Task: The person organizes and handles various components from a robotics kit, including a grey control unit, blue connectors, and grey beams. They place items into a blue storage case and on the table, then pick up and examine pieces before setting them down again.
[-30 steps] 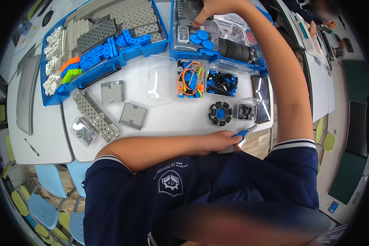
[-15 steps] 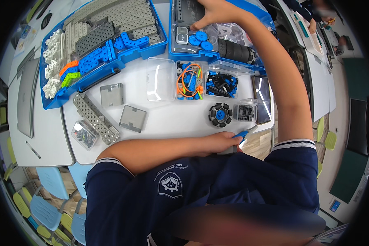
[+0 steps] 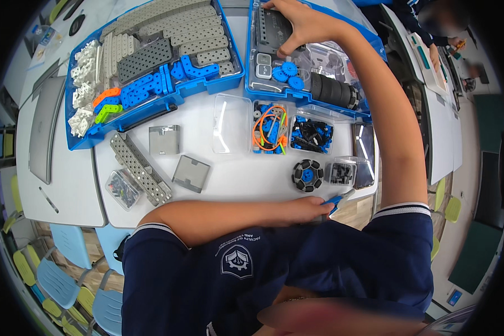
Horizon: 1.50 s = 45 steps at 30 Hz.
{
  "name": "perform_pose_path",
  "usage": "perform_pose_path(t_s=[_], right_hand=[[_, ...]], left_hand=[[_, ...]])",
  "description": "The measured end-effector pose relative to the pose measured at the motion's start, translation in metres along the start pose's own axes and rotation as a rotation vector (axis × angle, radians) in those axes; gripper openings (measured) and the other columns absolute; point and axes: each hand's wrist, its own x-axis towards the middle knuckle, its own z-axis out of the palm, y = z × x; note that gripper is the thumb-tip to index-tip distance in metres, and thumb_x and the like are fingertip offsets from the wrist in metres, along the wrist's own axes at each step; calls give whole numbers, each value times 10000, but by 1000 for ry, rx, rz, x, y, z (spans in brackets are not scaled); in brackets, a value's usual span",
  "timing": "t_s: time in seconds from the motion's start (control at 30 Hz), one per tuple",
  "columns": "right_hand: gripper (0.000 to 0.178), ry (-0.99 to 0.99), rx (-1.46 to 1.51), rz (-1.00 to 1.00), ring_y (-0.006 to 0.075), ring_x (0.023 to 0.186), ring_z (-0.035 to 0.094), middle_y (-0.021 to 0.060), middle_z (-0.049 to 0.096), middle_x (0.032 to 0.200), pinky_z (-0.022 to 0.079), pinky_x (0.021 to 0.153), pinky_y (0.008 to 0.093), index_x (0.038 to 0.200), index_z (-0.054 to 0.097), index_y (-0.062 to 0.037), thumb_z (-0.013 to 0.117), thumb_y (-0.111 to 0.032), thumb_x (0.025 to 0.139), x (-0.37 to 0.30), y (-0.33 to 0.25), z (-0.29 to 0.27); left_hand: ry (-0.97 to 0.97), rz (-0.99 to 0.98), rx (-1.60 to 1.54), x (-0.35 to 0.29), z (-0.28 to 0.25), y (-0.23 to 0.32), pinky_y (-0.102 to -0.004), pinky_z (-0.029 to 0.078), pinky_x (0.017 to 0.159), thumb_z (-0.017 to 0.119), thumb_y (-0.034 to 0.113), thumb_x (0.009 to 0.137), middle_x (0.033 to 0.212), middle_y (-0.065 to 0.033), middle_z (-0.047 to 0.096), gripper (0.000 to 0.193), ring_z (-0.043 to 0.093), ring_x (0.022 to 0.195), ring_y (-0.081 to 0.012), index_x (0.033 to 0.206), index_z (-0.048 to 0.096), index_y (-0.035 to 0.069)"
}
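My left hand [image 3: 309, 210] is closed near my body at the table's front edge. Out of its fingers sticks a blue-and-grey piece [image 3: 334, 204], whose kind I cannot make out. My right arm reaches far across the table. There, my right hand [image 3: 313, 25] spans a dark grey box-shaped unit [image 3: 271, 31] with a row of holes, thumb on one side and fingers on the other. That unit sits in the right blue case [image 3: 252, 84]. Beside the thumb lie blue gears [image 3: 288, 69], square grey-white pieces [image 3: 263, 66] and black tyres [image 3: 330, 89].
The left blue case [image 3: 173, 92] holds grey perforated beams and coloured connectors. Small boxes of bands [image 3: 270, 130] and black-blue pins [image 3: 312, 133], a roller wheel [image 3: 307, 175], a phone [image 3: 364, 151], grey blocks [image 3: 191, 173] and a long beam [image 3: 140, 168] lie nearer.
The view has shifted, so the table's contents sit slightly lower and further right. My right hand stays at the dark grey unit, and my left still holds the blue-and-grey piece.
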Motion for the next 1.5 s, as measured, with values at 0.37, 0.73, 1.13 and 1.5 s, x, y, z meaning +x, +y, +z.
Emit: perform_pose_path(t_s=[0.37, 0.73, 1.13, 1.5], right_hand=[[1117, 31, 28, -23, 416, 1251, 563, 252, 581, 1318, 419, 1091, 457, 1436, 500, -27, 892, -553, 531, -1, 2, 13], [1131, -176, 298, 71, 344, 1291, 516, 238, 488, 1395, 415, 1114, 402, 1501, 351, -18, 943, -302, 580, -6, -11, -13], [811, 513, 1558, 109, 283, 1180, 597, 149, 612, 1262, 451, 1051, 409, 1527, 401, -101, 717, -132, 781, -41, 8, -47], [594, 578, 1586, 214, 266, 1114, 607, 126, 636, 1193, 465, 1011, 433, 1377, 508, -48, 702, -173, 829, -64, 23, -34]], left_hand=[[6, 84, -33, 4, 1, -7, -249, 462, 819, 481, 490, 1087, 1054, -50, 679, 427, 580, 927, -84, 1058, 604, 82], [65, 85, 62, 1, 7, -1, -285, 476, 910, 478, 455, 1095, 1133, -49, 691, 436, 599, 1022, -105, 1167, 645, 59], [25, 31, 10, -8, 9, 9, -291, 458, 937, 434, 451, 1108, 1197, -52, 715, 433, 576, 1053, -102, 1200, 599, 62], [33, 69, 46, -13, 9, 11, -261, 468, 904, 423, 449, 1112, 1162, -23, 734, 424, 568, 967, -85, 1157, 609, 70]])
